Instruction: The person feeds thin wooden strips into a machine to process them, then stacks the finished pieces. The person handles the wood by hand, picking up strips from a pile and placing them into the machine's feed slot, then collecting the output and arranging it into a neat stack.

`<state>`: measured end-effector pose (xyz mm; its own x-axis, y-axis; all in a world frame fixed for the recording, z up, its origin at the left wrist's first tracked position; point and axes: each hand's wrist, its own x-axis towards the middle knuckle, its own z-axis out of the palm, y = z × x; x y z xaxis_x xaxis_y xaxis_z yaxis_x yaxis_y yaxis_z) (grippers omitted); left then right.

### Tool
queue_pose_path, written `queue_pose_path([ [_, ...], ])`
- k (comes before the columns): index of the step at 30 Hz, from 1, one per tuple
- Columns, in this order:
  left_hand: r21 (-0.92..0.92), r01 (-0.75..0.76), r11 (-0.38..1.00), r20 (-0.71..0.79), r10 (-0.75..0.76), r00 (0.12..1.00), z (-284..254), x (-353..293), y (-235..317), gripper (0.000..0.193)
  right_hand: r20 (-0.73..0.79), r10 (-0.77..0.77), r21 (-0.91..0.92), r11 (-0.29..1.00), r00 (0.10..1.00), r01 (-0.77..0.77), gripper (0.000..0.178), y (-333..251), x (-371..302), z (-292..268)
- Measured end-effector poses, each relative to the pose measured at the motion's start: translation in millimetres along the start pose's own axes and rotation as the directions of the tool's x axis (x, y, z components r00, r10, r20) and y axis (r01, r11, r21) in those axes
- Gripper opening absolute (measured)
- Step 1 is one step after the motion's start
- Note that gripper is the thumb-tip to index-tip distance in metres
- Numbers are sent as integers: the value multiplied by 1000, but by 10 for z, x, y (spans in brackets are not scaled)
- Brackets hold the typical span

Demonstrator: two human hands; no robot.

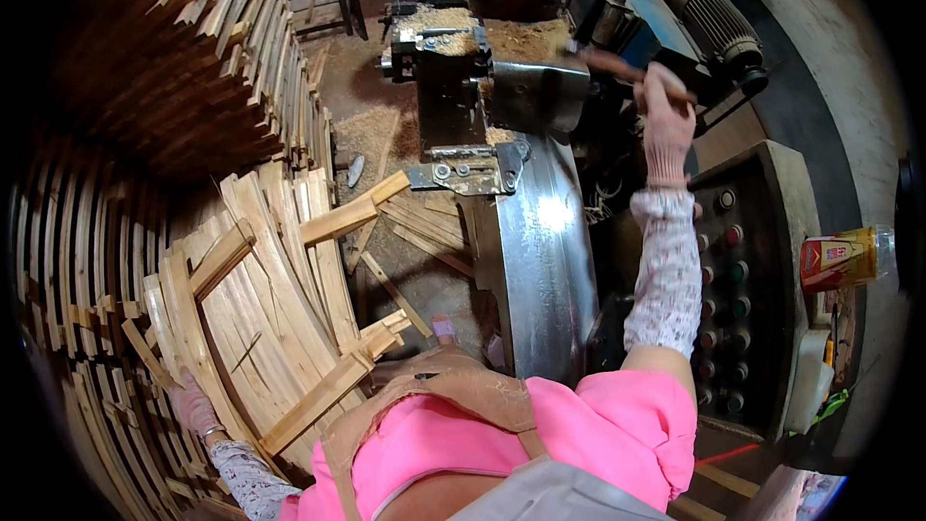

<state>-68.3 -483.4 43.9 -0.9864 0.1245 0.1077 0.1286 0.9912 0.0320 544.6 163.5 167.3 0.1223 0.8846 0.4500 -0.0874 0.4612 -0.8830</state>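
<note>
My right hand [667, 121], in a pinkish glove, is raised and closed around the brown handle of a brush-like tool [612, 63]. The far end of this tool is blurred, so its exact kind is hard to make out. It hangs over the machine's dark metal guard [540, 96]. On the left, my gloved left hand [196, 407] rests against the outer edge of a pile of pale wooden boards [256, 314]. Its fingers look stretched out and are partly lost in shadow. Short wooden crosspieces [318, 400] lie over that pile.
A shiny curved metal table [550, 260] runs from the machine toward me. Tall stacks of wooden strips [87, 232] fill the left. At right stand a button panel [723, 299], a motor [719, 24] and a red-and-yellow container [844, 259]. Sawdust and loose strips [424, 232] cover the floor.
</note>
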Motion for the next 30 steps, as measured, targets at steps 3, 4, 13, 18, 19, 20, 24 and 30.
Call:
queue_pose_path([
  [3,53,52,997,31,-53,998,116,98,-121,89,96,210,-259,949,973,-180,15,27,-662,-500],
  [4,51,49,997,37,-51,998,124,89,-108,89,7,326,-355,885,945,-302,12,10,-897,-506],
  [13,-25,-25,999,39,26,999,94,232,11,92,110,224,-592,798,968,-117,25,903,-1236,-373],
  [18,17,38,999,77,-39,996,34,123,-5,91,242,271,-832,551,932,56,20,160,-1502,-401],
  [19,-11,21,1000,53,-20,998,137,133,-253,90,276,322,-859,505,906,82,20,-23,-1568,-399],
  [20,-12,18,1000,54,-18,998,183,174,-294,89,295,352,-887,446,888,118,23,-168,-1647,-472],
  [24,-20,7,1000,31,-7,999,383,288,-444,88,212,417,-914,404,884,29,24,-525,-1701,-556],
  [30,5,19,1000,79,-19,997,245,245,-186,83,2,206,-345,919,979,-192,18,-463,-781,-282],
])
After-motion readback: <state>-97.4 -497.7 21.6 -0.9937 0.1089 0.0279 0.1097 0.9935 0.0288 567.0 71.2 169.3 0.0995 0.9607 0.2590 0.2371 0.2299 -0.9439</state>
